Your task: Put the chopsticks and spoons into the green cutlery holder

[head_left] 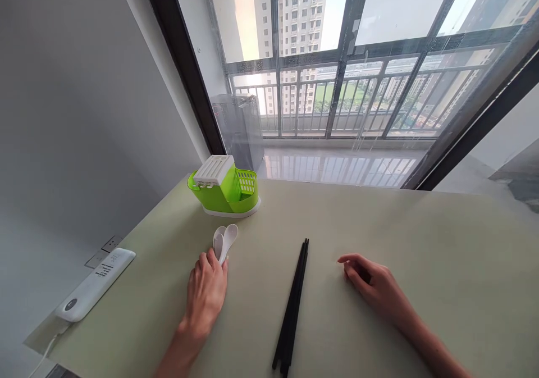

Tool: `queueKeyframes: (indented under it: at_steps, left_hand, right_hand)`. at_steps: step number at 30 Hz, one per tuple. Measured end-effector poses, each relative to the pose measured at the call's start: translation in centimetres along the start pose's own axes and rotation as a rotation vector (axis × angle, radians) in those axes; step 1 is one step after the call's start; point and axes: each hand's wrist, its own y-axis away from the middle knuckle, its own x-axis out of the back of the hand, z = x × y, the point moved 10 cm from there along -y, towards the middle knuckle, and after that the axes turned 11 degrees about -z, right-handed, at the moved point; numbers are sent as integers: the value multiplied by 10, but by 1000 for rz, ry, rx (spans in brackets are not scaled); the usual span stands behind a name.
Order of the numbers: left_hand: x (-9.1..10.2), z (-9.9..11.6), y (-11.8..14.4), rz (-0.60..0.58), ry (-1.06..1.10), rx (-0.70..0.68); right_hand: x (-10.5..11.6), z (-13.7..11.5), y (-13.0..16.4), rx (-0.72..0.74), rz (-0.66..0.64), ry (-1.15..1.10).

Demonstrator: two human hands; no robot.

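Observation:
My left hand [206,295] lies on the pale green table [379,243], its fingers closed over the handles of white spoons [225,241] whose bowls stick out toward the window. A bundle of black chopsticks [292,308] lies lengthwise in the middle of the table, between my two hands. My right hand [373,282] rests on the table to the right of the chopsticks, fingers loosely curled and apart, holding nothing. A green cutlery holder [225,191] with a white slotted top stands on a white base at the far left, just beyond the spoons.
A white power strip [96,283] with a cable sits at the table's left edge against the grey wall, near a wall socket [104,250]. A grey translucent bin [240,128] stands on the floor behind the table, before the large window and balcony railing.

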Motion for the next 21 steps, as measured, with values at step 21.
queueKeyframes:
  at_steps: [21]
  left_hand:
    - [36, 210, 79, -393, 472, -543]
  right_hand:
    - [13, -13, 1, 44, 13, -323]
